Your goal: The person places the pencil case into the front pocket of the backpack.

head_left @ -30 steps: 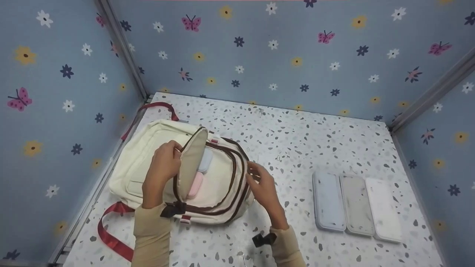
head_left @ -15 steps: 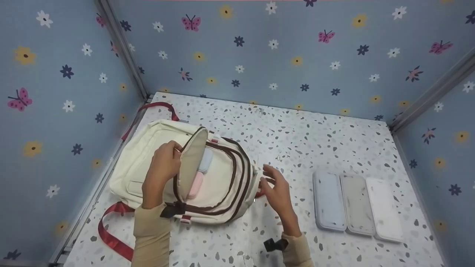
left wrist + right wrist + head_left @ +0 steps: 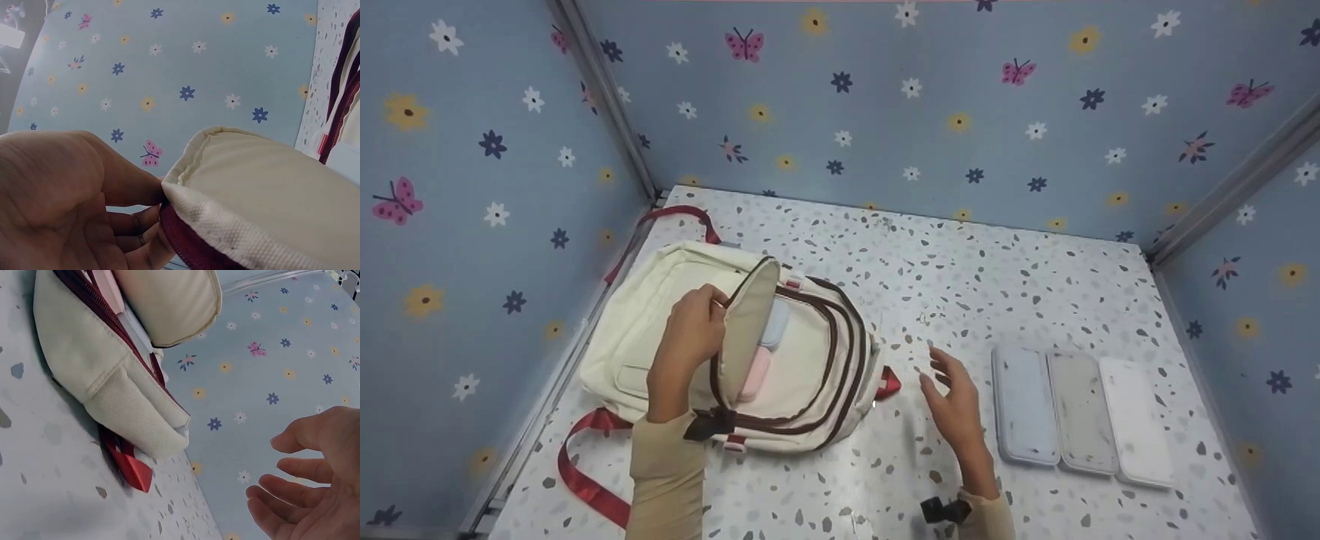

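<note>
A cream backpack [image 3: 652, 315] with dark red zips lies on its back on the left of the table. My left hand [image 3: 690, 330] pinches the edge of its front pocket flap [image 3: 750, 330] between thumb and fingers, holding it raised; the left wrist view shows the thumb [image 3: 132, 183] on the flap's rim. Inside the pocket sit a light blue case [image 3: 776, 324] and a pink case [image 3: 756, 373], both partly hidden by the flap. My right hand [image 3: 956, 397] hovers with nothing in it, fingers loosely bent, between the bag and three flat cases.
Side by side on the right lie a light blue case [image 3: 1026, 409], a grey case [image 3: 1082, 415] and a white case [image 3: 1136, 424]. Red straps [image 3: 585, 472] spread from the bag's left end, and a red loop [image 3: 889, 384] sticks out at its right. Flowered panels [image 3: 900, 112] enclose the speckled table [image 3: 930, 277].
My right hand has left the bag's right end and moved rightward toward the flat cases, uncovering the red loop. The left hand keeps holding the flap in the same place.
</note>
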### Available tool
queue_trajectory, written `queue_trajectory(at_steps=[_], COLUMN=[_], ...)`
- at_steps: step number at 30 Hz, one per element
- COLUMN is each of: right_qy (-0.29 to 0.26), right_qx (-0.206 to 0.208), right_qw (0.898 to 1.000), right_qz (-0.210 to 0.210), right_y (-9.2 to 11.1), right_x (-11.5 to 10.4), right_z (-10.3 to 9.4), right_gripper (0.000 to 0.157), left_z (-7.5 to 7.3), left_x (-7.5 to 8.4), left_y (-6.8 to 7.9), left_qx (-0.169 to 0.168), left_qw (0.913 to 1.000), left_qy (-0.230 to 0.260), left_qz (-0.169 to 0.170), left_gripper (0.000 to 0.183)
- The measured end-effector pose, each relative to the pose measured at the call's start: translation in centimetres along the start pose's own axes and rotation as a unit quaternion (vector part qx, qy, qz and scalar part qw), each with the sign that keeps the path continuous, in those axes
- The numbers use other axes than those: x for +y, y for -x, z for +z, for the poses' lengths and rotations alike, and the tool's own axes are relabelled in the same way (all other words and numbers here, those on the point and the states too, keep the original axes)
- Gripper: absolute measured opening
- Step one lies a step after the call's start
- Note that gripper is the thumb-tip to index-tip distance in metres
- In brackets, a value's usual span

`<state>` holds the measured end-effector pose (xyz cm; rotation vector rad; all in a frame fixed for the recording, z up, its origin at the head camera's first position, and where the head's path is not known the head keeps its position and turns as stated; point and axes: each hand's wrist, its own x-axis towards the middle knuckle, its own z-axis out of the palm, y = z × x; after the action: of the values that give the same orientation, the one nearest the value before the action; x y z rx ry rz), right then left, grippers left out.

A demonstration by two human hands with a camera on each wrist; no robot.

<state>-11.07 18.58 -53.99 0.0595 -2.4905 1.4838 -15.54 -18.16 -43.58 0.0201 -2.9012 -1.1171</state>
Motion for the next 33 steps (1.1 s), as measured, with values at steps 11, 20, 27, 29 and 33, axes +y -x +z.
queue_trajectory(at_steps=[11,20,27,29,33], right_qy=[0.051,0.095,0.148,0.161,0.183], right_qx=[0.035,0.029,0.021,0.021,0.027], right_qw=[0.994,0.981,0.964,0.960,0.952], right_qz=[0.094,0.168,0.218,0.228,0.243], right_y=[1.2,2.5,3.6,3.8,4.1], right_x=[3.0,5.6,6.8,7.0,7.1], right_z=[-4.7,-8.2,-10.1,-10.5,-11.0], right_gripper=[0.050,0.054,0.059,0.060,0.061], left_z=[0.0,-0.1,-0.1,-0.1,0.0], left_x=[0.0,0.1,0.1,0.1,0.1], left_y=[0.0,0.1,0.1,0.1,0.1], left_qx=[0.000,0.004,0.005,0.006,0.008], left_qw=[1.0000,1.0000,1.0000,1.0000,0.9999], left_qy=[-0.002,-0.004,0.000,0.000,-0.004], left_qz=[0.003,0.006,0.005,0.007,0.010], left_gripper=[0.021,0.021,0.021,0.021,0.020])
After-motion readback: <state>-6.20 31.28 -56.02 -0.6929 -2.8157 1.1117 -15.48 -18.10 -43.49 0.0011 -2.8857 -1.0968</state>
